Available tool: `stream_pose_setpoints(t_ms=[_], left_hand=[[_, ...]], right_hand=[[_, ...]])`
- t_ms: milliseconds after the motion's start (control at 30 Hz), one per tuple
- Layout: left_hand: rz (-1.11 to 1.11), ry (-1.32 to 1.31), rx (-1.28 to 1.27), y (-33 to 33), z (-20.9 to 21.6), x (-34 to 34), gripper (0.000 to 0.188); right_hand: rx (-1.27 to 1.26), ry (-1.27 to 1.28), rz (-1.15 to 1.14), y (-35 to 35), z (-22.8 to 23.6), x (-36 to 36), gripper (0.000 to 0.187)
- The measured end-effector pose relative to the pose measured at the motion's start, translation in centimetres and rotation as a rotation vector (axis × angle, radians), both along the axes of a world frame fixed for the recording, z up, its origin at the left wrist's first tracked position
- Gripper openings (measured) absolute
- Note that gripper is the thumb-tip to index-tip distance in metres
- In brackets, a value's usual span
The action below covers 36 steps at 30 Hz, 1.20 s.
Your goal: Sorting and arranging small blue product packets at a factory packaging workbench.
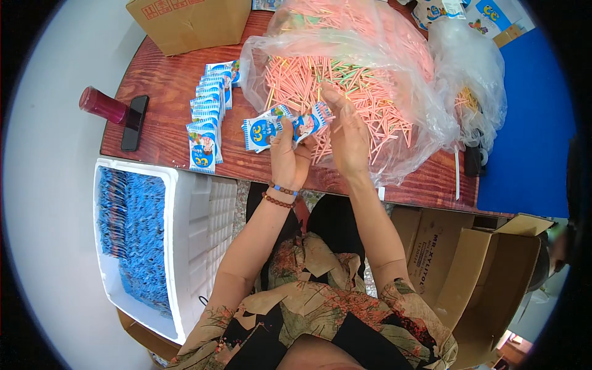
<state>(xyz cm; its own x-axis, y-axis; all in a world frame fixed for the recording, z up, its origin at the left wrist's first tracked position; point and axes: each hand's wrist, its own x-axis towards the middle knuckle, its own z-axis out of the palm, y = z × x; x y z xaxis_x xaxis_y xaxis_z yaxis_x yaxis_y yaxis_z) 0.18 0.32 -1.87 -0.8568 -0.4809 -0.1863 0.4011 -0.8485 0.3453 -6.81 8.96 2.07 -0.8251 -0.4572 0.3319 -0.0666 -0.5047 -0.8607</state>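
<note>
My left hand (288, 154) is closed around small blue-and-white packets (261, 131), its thumb lying across them. Another packet (313, 121) of the same kind sticks out from that hand to the right, its end close beside my right hand (349, 139). The right hand has its fingers stretched up and slightly curved, in front of a heap of thin pink sticks (296, 80); whether it touches the packet's end is hard to make out. These sticks, some green and yellow among them, lie in a large clear plastic bag (256, 55).
Left of my hands, a row of overlapping packets (203, 145) lies on the reddish wooden table (166, 80). Farther left are a dark phone (135, 123) and a red cylinder (102, 105). A white foam box (172, 246) holds many blue packets. Cardboard boxes (191, 28) stand around.
</note>
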Motion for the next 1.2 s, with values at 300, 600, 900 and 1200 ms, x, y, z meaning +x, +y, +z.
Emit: stream_pose_setpoints(t_ms=[300, 600, 900, 1200], left_hand=[[0.034, 0.079, -0.081, -0.3, 0.7, 0.2, 0.025], [0.026, 0.168, 0.059, 0.3, 1.2, 1.4, 0.026], [0.003, -0.014, -0.281, -2.7, 1.2, 5.8, 0.025], [0.437, -0.403, -0.665, -6.8, 1.0, 10.9, 0.022]], right_hand=[[0.330, 0.108, -0.070, 1.7, 2.9, -0.4, 0.051], [0.667, 0.211, -0.143, 0.5, 3.0, 2.5, 0.034], [0.770, 0.293, 0.056, -1.1, 5.5, 3.2, 0.023], [0.713, 0.458, 0.279, -8.4, 2.8, 4.9, 0.024]])
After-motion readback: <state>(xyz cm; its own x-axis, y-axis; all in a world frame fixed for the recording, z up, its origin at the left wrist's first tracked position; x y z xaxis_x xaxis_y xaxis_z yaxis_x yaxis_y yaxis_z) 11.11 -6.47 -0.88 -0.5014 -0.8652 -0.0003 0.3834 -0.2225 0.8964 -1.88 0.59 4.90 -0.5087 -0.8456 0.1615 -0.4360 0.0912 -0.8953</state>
